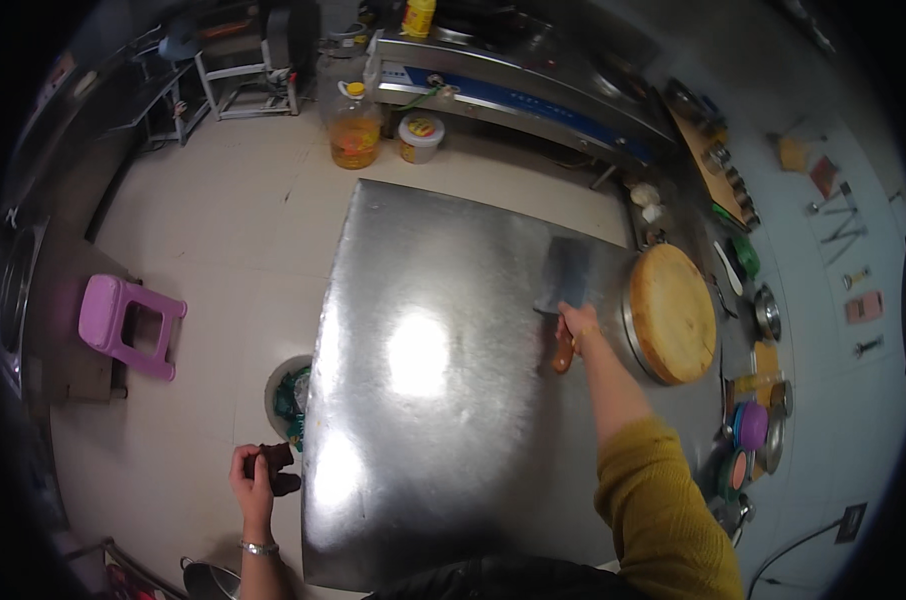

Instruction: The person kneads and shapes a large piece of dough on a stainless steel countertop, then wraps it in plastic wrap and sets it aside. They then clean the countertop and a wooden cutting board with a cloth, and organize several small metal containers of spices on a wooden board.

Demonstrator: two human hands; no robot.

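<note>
My right hand grips the wooden handle of a cleaver. Its broad dark blade points away from me, over the right part of a stainless steel table. Just right of that hand, a thick round wooden chopping board sits at the table's right side. Off the table's left edge, my left hand holds a crumpled dark brown cloth. The cloth hangs near a bin that has green and clear plastic in it.
A pink plastic stool stands on the floor at left. Beyond the table are an oil jug, a lidded white bucket and a steel stove. Bowls, among them a purple bowl, and utensils line the right. A pot is at lower left.
</note>
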